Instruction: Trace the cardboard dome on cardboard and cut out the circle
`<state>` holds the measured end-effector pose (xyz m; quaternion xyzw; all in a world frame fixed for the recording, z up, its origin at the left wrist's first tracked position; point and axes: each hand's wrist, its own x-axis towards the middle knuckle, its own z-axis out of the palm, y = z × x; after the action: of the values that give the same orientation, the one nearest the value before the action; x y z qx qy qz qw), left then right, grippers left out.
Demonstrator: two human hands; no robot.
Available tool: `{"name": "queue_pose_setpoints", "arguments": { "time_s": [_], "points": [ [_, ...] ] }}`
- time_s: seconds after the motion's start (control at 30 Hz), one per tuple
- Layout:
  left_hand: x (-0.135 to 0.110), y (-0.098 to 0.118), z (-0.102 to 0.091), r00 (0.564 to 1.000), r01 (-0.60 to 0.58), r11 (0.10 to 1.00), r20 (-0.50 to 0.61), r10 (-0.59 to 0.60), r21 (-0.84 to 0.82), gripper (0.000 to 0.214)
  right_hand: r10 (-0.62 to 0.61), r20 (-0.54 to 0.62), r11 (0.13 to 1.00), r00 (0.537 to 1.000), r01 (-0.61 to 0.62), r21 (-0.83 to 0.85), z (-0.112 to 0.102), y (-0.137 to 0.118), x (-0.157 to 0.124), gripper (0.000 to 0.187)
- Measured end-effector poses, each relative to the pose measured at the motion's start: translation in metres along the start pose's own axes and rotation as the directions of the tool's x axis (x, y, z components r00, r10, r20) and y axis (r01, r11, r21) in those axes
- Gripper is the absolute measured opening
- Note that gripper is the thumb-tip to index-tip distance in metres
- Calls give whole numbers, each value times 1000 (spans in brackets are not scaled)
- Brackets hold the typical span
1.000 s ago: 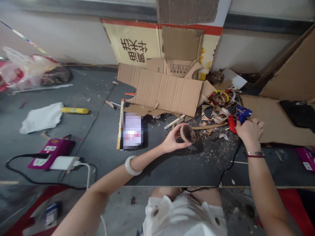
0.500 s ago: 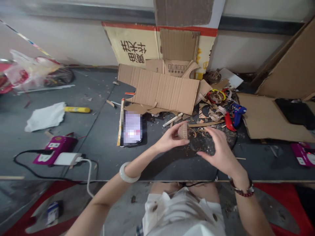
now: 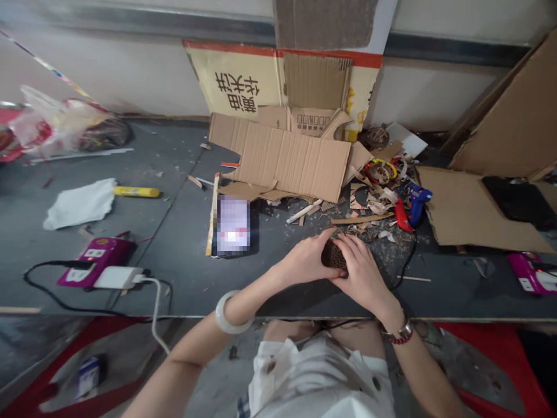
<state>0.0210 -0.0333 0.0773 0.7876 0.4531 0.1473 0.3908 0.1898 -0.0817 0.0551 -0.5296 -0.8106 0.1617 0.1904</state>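
Between my two hands is a small block of layered corrugated cardboard (image 3: 334, 256), its honeycomb-like cut edges turned up toward me. My left hand (image 3: 307, 258) grips it from the left, thumb low and fingers at the far side. From the right, my right hand (image 3: 363, 273) is curled over it with the fingers on its top and far edge. Both hands hide much of the block. Beyond them lie a thin cardboard strip (image 3: 361, 219) and a hot glue gun (image 3: 412, 206) in blue and red.
Large cardboard sheets (image 3: 291, 157) lie behind a phone (image 3: 234, 226). Scraps and tape rolls (image 3: 380, 169) clutter the right middle. At left are a purple power strip (image 3: 93, 261) with cables, a yellow tube (image 3: 137, 191) and white paper (image 3: 80, 203). More cardboard (image 3: 474, 215) lies at right.
My right hand has come in from the right and closed on the cardboard block. The block has moved slightly down and right, and is turned with its honeycomb-like edges showing.
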Motion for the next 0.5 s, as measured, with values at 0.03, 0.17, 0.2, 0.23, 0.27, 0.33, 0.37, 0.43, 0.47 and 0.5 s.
{"name": "queue_pose_setpoints", "arguments": {
  "time_s": [0.03,0.17,0.2,0.23,0.27,0.33,0.37,0.43,0.47,0.5],
  "points": [
    [0,1,1,1000,-4,1000,0,4,17,88,5,-7,1000,1000,-5,1,1,1,1,65],
    [2,2,0,999,-50,997,0,51,59,84,32,-65,998,997,-28,59,2,4,2,62],
    [2,1,-4,998,-65,996,-8,66,61,81,44,-89,995,995,-36,95,2,6,1,59],
    [3,-2,-10,996,-78,993,-29,81,86,78,63,-114,989,991,-47,137,2,8,-1,57],
    [4,-7,-18,994,-88,990,-58,94,108,71,91,-138,981,986,-64,184,2,10,-3,56],
    [10,-21,-40,977,-81,938,-160,142,337,60,173,-173,952,970,-120,280,2,17,-8,56],
    [13,-31,-51,970,-46,916,-202,136,398,56,227,-169,929,959,-162,331,2,20,-11,57],
    [23,-52,-73,958,52,874,-270,92,483,60,348,-126,857,929,-260,446,2,27,-17,58],
    [29,-63,-81,957,156,768,-287,38,621,64,391,-92,814,916,-298,499,3,30,-20,59],
    [35,-74,-87,952,201,734,-306,11,649,66,420,-70,774,905,-316,548,3,33,-23,59]
  ]
}}
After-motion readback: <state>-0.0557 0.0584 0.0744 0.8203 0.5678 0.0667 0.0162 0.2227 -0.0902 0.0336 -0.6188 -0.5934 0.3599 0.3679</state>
